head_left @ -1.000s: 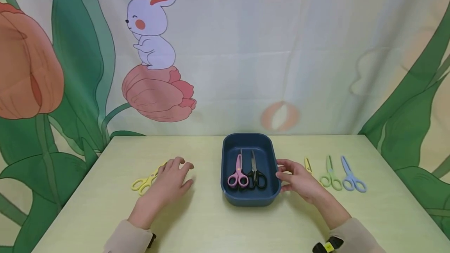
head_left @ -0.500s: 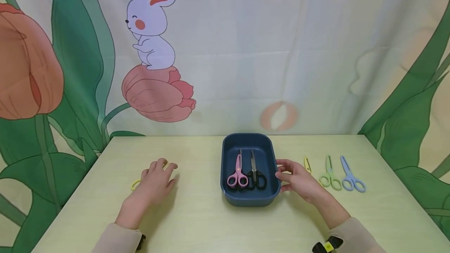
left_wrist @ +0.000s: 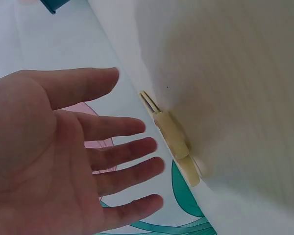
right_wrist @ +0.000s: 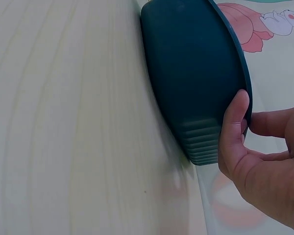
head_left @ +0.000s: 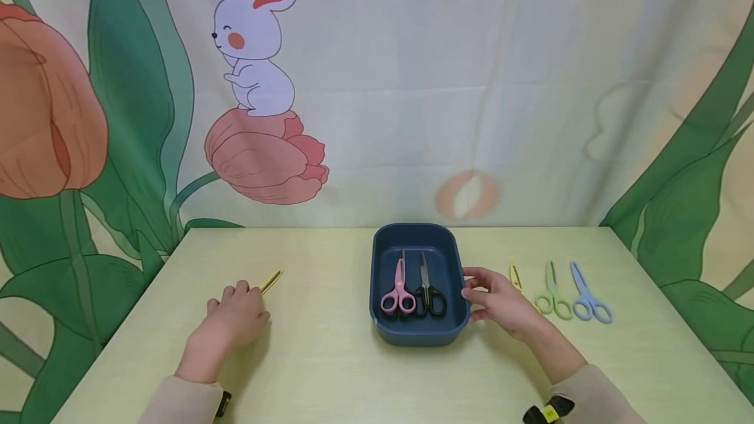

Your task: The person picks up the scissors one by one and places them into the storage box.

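Left hand (head_left: 232, 316) has slid back over yellow scissors (head_left: 269, 281); right hand (head_left: 501, 306) steadies tray (head_left: 418, 339).

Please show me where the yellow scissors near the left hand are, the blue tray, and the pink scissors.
yellow scissors (head_left: 271, 281), head view, on the blades past the left hand.
blue tray (head_left: 417, 335), head view, on its near wall.
pink scissors (head_left: 398, 300), head view, on the handles.

A child's playroom or classroom corner: a rabbit-and-tulip cartoon backdrop (head_left: 259, 84) hangs behind a pale table (head_left: 353, 371).
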{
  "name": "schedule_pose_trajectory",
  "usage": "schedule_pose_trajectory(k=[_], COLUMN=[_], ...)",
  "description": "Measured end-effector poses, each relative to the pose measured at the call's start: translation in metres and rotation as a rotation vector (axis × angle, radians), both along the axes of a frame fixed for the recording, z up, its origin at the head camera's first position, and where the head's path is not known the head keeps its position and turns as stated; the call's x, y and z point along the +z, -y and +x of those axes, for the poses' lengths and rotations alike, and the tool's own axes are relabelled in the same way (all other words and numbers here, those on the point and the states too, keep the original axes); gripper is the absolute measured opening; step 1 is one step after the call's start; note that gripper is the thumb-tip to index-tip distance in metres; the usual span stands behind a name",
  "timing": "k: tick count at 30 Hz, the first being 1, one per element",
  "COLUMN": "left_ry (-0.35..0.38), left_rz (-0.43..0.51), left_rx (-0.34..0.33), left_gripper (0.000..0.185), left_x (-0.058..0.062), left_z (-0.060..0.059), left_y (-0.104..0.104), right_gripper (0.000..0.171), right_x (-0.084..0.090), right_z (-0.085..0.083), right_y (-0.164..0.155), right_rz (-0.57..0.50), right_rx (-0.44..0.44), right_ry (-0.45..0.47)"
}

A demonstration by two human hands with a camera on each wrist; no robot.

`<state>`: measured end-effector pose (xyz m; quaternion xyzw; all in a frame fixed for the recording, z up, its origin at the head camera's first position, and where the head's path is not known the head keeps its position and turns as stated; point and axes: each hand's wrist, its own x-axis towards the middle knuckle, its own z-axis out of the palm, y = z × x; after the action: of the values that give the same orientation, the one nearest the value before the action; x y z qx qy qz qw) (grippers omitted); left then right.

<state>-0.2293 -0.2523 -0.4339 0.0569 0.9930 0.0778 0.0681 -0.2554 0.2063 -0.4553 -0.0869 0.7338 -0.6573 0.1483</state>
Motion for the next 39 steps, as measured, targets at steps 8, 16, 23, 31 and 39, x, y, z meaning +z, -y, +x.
schedule_pose_trajectory(k=[8, 16, 23, 31, 39], left_ry=[0.060, 0.062, 0.053, 0.071, 0.086], left_rz=[-0.017, 0.011, 0.029, 0.043, 0.030], left_rx=[0.018, 0.020, 0.020, 0.034, -0.008], left_gripper=[0.042, 0.042, 0.050, 0.062, 0.049], left_x=[-0.001, -0.006, -0.007, -0.006, -0.010], left_z=[-0.004, -0.009, -0.014, -0.016, -0.017], left_y=[-0.001, -0.004, -0.010, -0.012, -0.008], right_gripper=[0.049, 0.050, 0.050, 0.052, 0.051], right_x=[-0.002, -0.001, 0.000, 0.002, 0.000], right_z=[-0.001, -0.001, -0.001, 0.000, 0.000], right_y=[-0.001, -0.001, -0.001, 0.000, 0.000], right_rz=[-0.002, 0.007, 0.002, -0.012, -0.011], right_rx=[-0.008, -0.009, -0.006, 0.000, -0.002], right_ry=[0.008, 0.007, 0.008, 0.001, -0.001])
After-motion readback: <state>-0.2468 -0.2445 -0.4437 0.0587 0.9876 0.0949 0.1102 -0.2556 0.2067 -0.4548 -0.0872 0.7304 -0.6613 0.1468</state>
